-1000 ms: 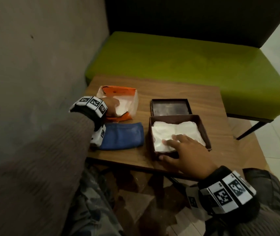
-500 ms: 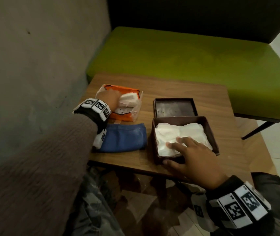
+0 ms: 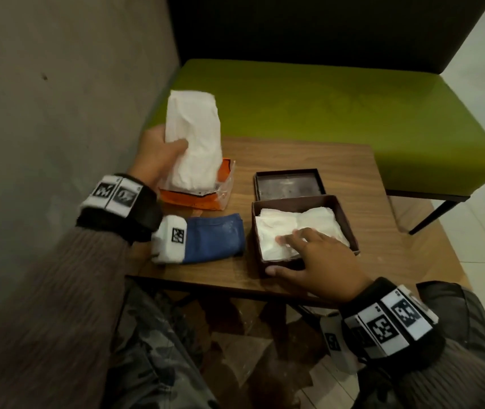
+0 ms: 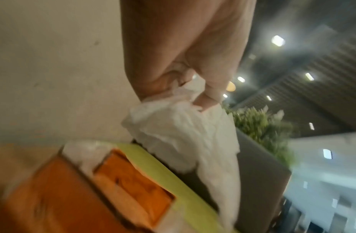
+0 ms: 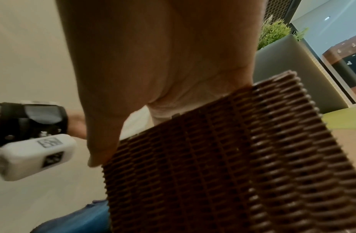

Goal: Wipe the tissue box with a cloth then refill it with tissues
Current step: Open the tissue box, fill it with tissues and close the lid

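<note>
the refill step is in hand, judging by how things lie: the box (image 3: 304, 231) already holds tissues and more are on the way.

nearest, the right hand (image 3: 319, 255) lies released and flat, fingers straight on the white sheets (image 3: 300, 228) inside the box, thumb along its near wall. the box is a shallow, open, dark brown square sitting at the near right of the surface (image 3: 353, 172); in the right wrist view its wall shows a ribbed, woven-looking texture. the sheets in it look soft and rumpled, not squared up.

left of the box lies the cloth (image 3: 214, 239), blue, folded into a soft pad, apart from both hands, so the wiping is likely over.

beyond the cloth sits an orange pack (image 3: 197, 196) with clear film, torn open. above it the left hand (image 3: 158, 154) is grasping a tall white stack (image 3: 194, 137) of tissues, thumb across its front, the lower end just at the pack's mouth. the stack looks limp and creased.

behind the box lies its lid (image 3: 289, 184), dark, flat and rimmed. farthest is a green padded bench (image 3: 353, 113).

the next move calls for carrying the stack right to the box, lifting the right hand clear, and laying it flat so the lid can close.
</note>
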Demonstrator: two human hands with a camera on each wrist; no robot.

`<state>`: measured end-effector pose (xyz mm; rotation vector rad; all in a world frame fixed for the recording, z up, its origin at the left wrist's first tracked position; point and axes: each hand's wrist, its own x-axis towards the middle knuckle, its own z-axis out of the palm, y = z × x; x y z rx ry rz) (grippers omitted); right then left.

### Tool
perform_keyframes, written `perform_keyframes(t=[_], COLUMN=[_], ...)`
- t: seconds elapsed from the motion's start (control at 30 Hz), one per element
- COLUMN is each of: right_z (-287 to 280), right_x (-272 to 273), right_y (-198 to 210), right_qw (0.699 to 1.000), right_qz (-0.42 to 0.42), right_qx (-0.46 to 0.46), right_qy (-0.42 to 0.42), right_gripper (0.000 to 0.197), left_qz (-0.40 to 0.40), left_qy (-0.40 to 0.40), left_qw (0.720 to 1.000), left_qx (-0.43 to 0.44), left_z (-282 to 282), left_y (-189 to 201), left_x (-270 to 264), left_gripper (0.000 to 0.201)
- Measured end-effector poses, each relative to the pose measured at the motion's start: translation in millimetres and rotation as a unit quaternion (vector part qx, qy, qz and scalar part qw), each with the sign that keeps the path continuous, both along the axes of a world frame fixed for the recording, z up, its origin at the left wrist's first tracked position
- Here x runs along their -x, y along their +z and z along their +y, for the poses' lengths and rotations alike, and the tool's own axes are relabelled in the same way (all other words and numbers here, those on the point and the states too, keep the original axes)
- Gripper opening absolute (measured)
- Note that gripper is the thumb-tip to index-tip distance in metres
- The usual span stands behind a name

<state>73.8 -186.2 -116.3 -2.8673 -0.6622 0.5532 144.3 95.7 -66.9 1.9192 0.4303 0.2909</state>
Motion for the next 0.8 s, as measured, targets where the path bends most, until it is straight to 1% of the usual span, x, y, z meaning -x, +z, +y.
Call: perform_keyframes(t=[0.03, 0.07, 0.1, 0.13, 0.2, 0.27, 0.3, 0.33, 0.4, 0.43, 0.47, 0.5, 0.53, 0.57, 0.63, 0.67, 0.7, 0.73, 0.77, 0.8], right_z=[1, 2, 4, 5, 10, 15, 16, 15, 11, 8, 5, 3, 3, 5, 9, 9, 8, 6, 3, 2], right_x=[1, 3, 7, 12, 21, 27, 29, 30, 36, 40, 45, 48, 51, 54, 58, 59, 59, 60, 60, 60], right_y=[4, 8, 13, 19, 26, 26, 26, 24, 24, 24, 23, 22, 19, 17, 14, 12, 12, 12, 13, 14], right_qw=[0.999, 0.996, 0.987, 0.97, 0.924, 0.867, 0.83, 0.791, 0.703, 0.662, 0.632, 0.616, 0.62, 0.635, 0.676, 0.691, 0.696, 0.693, 0.689, 0.689], right_qz=[-0.005, -0.008, -0.006, 0.001, 0.032, 0.093, 0.141, 0.198, 0.302, 0.34, 0.362, 0.372, 0.369, 0.356, 0.31, 0.286, 0.274, 0.269, 0.271, 0.276], right_qx=[-0.029, -0.081, -0.152, -0.231, -0.362, -0.456, -0.496, -0.528, -0.582, -0.606, -0.623, -0.632, -0.629, -0.618, -0.591, -0.584, -0.584, -0.586, -0.59, -0.59], right_qy=[-0.012, -0.029, -0.05, -0.07, -0.118, -0.18, -0.211, -0.238, -0.273, -0.283, -0.285, -0.286, -0.29, -0.297, -0.312, -0.315, -0.317, -0.322, -0.322, -0.318], right_gripper=[0.08, 0.083, 0.084, 0.084, 0.082, 0.08, 0.076, 0.068, 0.048, 0.042, 0.041, 0.041, 0.042, 0.045, 0.053, 0.054, 0.054, 0.051, 0.046, 0.042], left_qz=[0.004, 0.007, 0.01, 0.014, 0.029, 0.051, 0.064, 0.073, 0.083, 0.087, 0.093, 0.1, 0.105, 0.115, 0.134, 0.138, 0.141, 0.143, 0.151, 0.154], left_qy=[-0.009, -0.014, -0.017, -0.026, -0.05, -0.072, -0.077, -0.08, -0.101, -0.109, -0.113, -0.115, -0.118, -0.118, -0.131, -0.138, -0.137, -0.12, -0.095, -0.064], left_qw=[0.995, 0.983, 0.972, 0.961, 0.934, 0.901, 0.889, 0.878, 0.864, 0.862, 0.861, 0.865, 0.866, 0.87, 0.877, 0.879, 0.877, 0.877, 0.88, 0.888], left_qx=[0.102, 0.182, 0.234, 0.274, 0.353, 0.425, 0.447, 0.466, 0.486, 0.487, 0.487, 0.478, 0.474, 0.465, 0.441, 0.436, 0.438, 0.443, 0.44, 0.429], left_z=[-9, -18, -28, -38, -57, -75, -84, -93, -110, -118, -125, -132, -139, -145, -156, -158, -160, -159, -158, -157], left_y=[-1, -4, -7, -10, -16, -23, -25, -27, -30, -31, -31, -32, -33, -37, -40, -41, -42, -41, -39, -39], left_x=[12, 25, 39, 53, 80, 101, 111, 119, 133, 138, 142, 145, 147, 149, 152, 154, 151, 149, 146, 144], left_gripper=[0.036, 0.038, 0.039, 0.04, 0.039, 0.039, 0.04, 0.04, 0.039, 0.038, 0.037, 0.037, 0.038, 0.041, 0.045, 0.047, 0.051, 0.056, 0.06, 0.059])
